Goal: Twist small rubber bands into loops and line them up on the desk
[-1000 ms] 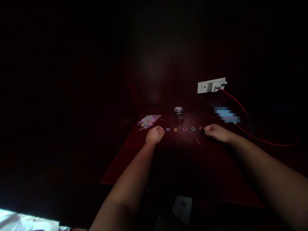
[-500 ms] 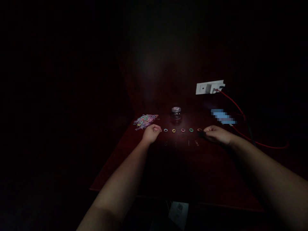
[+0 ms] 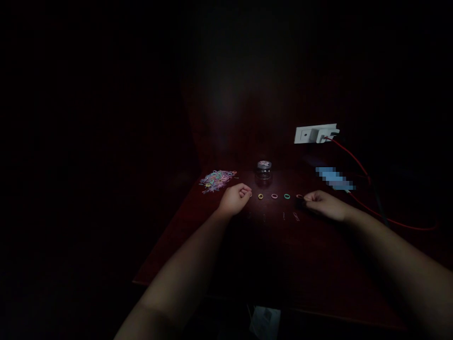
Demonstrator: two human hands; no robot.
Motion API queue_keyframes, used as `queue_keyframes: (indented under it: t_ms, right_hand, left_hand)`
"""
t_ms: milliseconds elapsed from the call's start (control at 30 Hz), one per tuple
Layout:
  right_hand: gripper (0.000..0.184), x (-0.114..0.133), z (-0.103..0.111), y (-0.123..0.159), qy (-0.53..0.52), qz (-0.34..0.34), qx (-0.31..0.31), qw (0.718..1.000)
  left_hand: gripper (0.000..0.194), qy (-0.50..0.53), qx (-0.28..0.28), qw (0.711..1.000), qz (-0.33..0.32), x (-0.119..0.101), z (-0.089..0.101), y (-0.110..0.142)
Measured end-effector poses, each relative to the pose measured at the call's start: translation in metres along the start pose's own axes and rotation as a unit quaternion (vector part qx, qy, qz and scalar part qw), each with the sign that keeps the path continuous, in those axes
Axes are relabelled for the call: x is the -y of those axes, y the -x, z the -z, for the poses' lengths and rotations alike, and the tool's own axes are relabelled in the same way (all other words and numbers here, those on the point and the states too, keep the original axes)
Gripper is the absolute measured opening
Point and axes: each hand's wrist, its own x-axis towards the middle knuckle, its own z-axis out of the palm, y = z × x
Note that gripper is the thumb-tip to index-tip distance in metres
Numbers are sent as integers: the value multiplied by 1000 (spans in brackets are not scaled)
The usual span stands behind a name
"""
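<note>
On the dark red tabletop [image 3: 198, 236], small elastic hair ties lie in a row: a yellow one [image 3: 260, 196], a pink one [image 3: 274, 196], a green one [image 3: 287, 196] and a reddish one [image 3: 299, 196]. My left hand [image 3: 235, 199] is closed in a pinch at the row's left end, with the pale edge of a hair tie showing at its fingertips. At the right end, my right hand [image 3: 325, 205] has its fingers pressed together beside the reddish tie; what they hold, if anything, is hidden. Several thin clear bands [image 3: 296, 216] lie nearer me, faint in the dark.
A heap of colourful hair ties [image 3: 217, 181] sits at the back left. Behind the row stands a clear lidded jar [image 3: 264, 174]. A blurred blue device [image 3: 334, 178] lies at right, its red cable [image 3: 354, 158] running to a wall socket [image 3: 314, 134].
My left hand has moved right along the row, and the blue hair tie that showed beside it is now covered. My right hand stays at the reddish tie. The view shifts slightly.
</note>
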Motion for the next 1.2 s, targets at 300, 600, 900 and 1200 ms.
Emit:
queue_keyframes:
  t_ms: [300,600,900,1200]
  right_hand:
    - [26,95,-36,19,230,171,-100,953]
    - [17,71,-58,11,253,203,-123,938]
    - [20,67,-59,15,180,240,-141,944]
    - [12,65,-62,15,169,260,-166,936]
  left_hand:
    - [16,-32,41,964,-259,-53,-15,14]
    - [5,-5,39,970,-238,-52,-23,14]
    - [1,-25,39,970,-238,-51,-22,15]
    - [8,0,42,982,-187,-51,-21,15]
